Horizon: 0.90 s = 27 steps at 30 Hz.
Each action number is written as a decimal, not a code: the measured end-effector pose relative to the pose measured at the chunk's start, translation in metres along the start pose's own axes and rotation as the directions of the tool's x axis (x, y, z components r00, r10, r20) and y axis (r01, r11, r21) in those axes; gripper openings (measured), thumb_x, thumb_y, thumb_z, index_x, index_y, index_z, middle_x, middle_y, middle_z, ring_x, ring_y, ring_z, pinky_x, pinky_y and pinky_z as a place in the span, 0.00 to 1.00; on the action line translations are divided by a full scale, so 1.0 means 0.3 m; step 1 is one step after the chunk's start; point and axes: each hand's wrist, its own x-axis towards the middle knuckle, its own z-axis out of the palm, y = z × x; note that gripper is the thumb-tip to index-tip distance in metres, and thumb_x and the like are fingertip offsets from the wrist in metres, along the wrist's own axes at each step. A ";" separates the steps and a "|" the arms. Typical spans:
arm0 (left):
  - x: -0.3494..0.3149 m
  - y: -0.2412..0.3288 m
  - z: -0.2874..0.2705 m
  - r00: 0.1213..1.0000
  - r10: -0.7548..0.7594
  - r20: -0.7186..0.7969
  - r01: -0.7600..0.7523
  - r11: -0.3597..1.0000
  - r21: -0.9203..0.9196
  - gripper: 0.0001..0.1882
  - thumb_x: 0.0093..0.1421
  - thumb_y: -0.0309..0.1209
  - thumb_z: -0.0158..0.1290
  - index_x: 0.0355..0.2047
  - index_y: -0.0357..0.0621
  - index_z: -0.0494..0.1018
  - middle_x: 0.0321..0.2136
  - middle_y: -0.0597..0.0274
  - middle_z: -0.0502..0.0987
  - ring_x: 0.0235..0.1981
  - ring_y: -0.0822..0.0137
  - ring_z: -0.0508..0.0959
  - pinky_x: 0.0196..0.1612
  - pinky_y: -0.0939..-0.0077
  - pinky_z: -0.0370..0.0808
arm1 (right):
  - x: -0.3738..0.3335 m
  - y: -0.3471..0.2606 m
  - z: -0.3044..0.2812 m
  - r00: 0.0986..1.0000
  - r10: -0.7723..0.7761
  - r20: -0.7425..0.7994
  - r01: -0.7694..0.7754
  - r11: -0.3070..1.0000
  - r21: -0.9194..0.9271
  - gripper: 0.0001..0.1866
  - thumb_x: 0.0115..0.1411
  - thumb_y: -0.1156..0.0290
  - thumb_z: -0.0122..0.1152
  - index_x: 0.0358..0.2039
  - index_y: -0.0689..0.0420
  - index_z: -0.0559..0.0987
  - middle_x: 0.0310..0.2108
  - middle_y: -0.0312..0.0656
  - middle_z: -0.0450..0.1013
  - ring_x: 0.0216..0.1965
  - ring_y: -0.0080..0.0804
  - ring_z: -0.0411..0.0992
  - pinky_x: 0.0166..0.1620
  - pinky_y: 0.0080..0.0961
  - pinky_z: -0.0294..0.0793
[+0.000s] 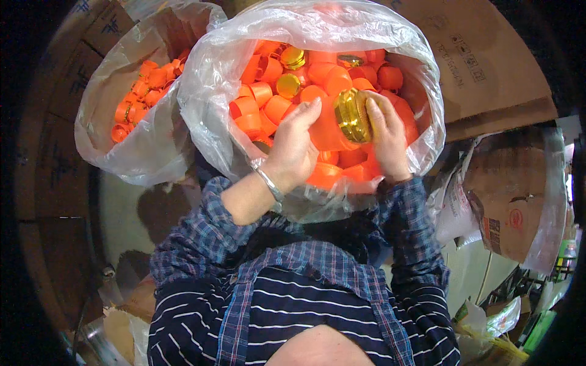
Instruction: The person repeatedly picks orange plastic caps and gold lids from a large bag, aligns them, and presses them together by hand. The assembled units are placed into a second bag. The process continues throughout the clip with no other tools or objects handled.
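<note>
Over a large plastic-lined bag (278, 27), both of my hands are held close together. My left hand (292, 149), with a silver bangle at its wrist, is closed around an orange plastic cup-like piece (332, 131). My right hand (386, 131) grips a shiny gold lid (351, 116) with ridged sides, set against the right end of that orange piece. Whether the two are joined, I cannot tell. Below them the bag is filled with many orange cup-like pieces (247, 113). A few gold lids (288, 85) lie among these.
On the left stands a second clear bag (97, 131) with smaller orange pieces (146, 88). Cardboard (488, 67) rises behind the main bag at the right. Another carton (510, 210) and a white sack (455, 210) are farther right. Stacked boxes (55, 152) line the left side.
</note>
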 end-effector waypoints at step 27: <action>-0.229 0.001 0.002 0.969 0.211 -0.132 -0.175 0.955 0.240 0.17 0.70 0.34 0.50 0.55 0.38 0.66 0.49 0.59 0.74 0.51 0.70 0.75 0.53 0.76 0.74 | -0.238 -0.111 0.233 0.859 -0.513 0.002 0.472 0.790 -0.391 0.30 0.57 0.62 0.64 0.58 0.62 0.71 0.59 0.54 0.65 0.59 0.55 0.63 0.62 0.46 0.61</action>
